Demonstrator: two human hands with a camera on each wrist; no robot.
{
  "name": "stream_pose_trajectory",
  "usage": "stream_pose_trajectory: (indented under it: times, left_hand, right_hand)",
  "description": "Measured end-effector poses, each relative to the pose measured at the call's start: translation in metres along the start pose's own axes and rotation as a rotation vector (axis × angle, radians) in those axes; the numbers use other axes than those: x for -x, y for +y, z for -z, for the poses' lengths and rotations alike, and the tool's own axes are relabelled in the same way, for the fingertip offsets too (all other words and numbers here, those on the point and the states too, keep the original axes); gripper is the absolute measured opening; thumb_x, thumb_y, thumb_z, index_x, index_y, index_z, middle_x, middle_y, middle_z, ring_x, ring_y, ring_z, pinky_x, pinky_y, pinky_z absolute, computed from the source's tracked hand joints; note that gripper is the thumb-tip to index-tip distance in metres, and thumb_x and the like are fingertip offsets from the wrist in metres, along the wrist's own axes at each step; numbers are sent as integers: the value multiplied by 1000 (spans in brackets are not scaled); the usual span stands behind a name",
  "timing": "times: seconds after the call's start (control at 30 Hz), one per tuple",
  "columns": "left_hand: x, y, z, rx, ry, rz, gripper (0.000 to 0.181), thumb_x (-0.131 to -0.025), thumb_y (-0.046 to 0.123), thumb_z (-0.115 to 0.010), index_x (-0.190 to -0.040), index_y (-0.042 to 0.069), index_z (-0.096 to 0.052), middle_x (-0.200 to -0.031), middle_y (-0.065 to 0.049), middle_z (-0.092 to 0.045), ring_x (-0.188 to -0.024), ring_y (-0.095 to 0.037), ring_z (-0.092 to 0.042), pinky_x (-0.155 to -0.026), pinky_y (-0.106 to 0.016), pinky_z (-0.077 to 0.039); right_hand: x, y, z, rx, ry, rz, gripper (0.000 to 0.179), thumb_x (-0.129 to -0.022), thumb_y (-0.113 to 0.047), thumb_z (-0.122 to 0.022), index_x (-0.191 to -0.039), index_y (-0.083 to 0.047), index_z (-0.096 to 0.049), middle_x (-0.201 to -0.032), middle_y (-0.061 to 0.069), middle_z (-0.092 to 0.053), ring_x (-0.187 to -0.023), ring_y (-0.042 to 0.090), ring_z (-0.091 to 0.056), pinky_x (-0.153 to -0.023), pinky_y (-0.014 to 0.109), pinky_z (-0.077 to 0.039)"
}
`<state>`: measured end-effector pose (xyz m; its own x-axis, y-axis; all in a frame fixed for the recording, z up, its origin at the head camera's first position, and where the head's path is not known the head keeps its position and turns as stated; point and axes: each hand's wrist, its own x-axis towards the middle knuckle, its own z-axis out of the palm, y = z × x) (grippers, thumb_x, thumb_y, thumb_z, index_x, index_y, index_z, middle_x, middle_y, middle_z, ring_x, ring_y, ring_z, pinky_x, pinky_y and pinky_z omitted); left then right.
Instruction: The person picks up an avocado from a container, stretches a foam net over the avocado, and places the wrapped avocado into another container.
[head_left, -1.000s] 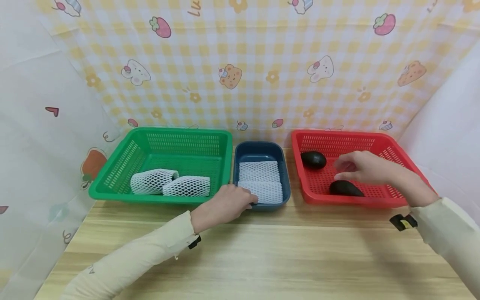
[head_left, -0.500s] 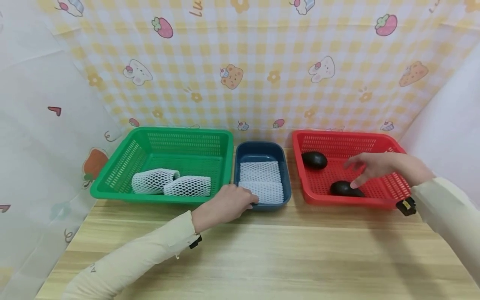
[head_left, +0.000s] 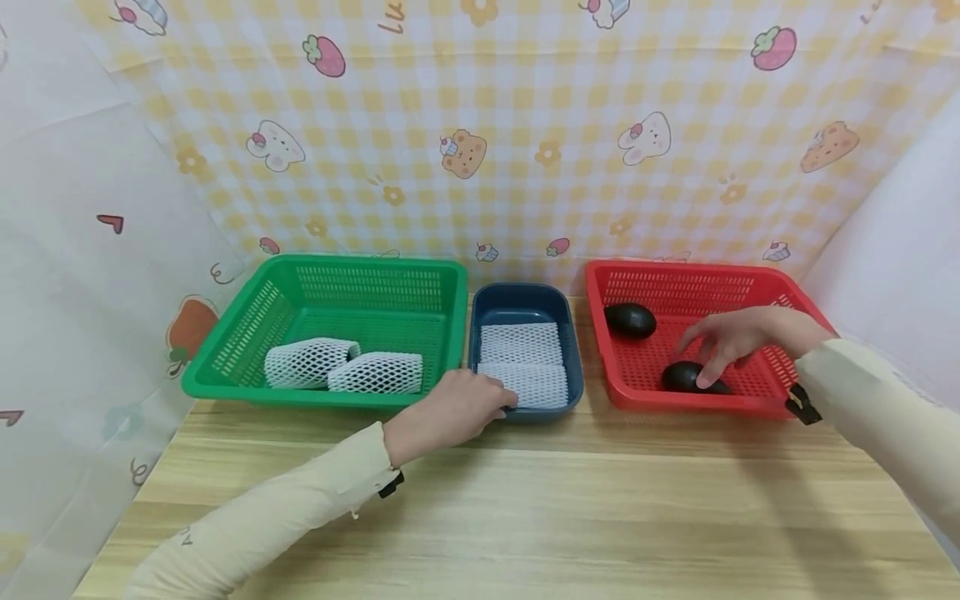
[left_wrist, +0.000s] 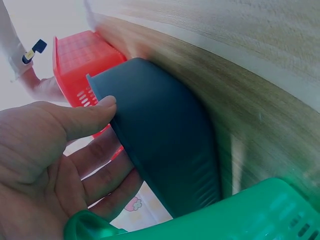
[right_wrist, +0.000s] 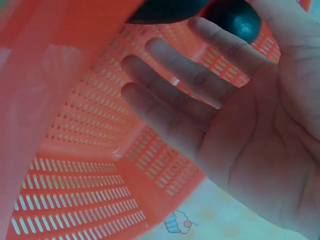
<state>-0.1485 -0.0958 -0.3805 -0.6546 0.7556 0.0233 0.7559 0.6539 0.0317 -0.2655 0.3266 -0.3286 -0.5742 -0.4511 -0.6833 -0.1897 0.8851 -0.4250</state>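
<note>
i have the left hand (head_left: 453, 408) pinching the navy tray (head_left: 542, 414) at its near left corner; the right hand (head_left: 738, 333), fingers loosely spread, is at the nearer dark fruit (head_left: 678, 376) by the near edge of the red basket (head_left: 645, 398); probably a pick-up, calling for fingers curled around it

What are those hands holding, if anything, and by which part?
The left hand holds the blue tray by its rim, at the near left corner. The right hand, fingers parted over the nearer dark fruit, grips nothing.
</note>
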Motion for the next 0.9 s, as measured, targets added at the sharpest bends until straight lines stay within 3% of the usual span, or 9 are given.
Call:
stream_pose_trajectory:
  times: [0.27, 0.53, 0.73, 0.9]
  left_hand:
    - [0, 1, 2, -6, -2, 5, 11, -95, 21, -75, -106, 20, -78, -93, 3, -73, -75, -16, -68, -58, -31, -52]
    - [0, 1, 0, -18, 3, -3, 11, -95, 21, -75, -105, 20, -78, -92, 3, -73, -73, -15, -68, -57, -30, -52]
    - [0, 0, 0, -19, 15, -9, 9, -95, 21, -75, -104, 20, -78, -92, 3, -73, -74, -16, -68, -57, -31, -52]
    - [1, 0, 0, -16, 15, -9, 9, -95, 20, -75, -104, 20, -78, -92, 3, -73, -74, -16, -68, -57, -31, -53]
  right_hand:
    - [-8, -3, -7, -55, -26, -20, 70, -83, -23, -87, -138, 4, -53, -107, 8, -65, -97, 25, -61, -80, 51, -56]
    - [-12, -2, -13, -149, -55, -29, 66, -81, -14, -86, -138, 1, -57, -118, 16, -60, -99, 28, -59, -78, 51, -58]
    - [-12, 2, -12, -94, -41, 29, 61, -82, -13, -84, -136, -1, -60, -115, 14, -59, -96, 28, -58, -73, 45, -59]
    - [-7, 8, -7, 16, 61, 119, 58, -81, -16, -86, -132, -1, -63, -122, 16, -59, -105, 31, -55, -75, 42, -57]
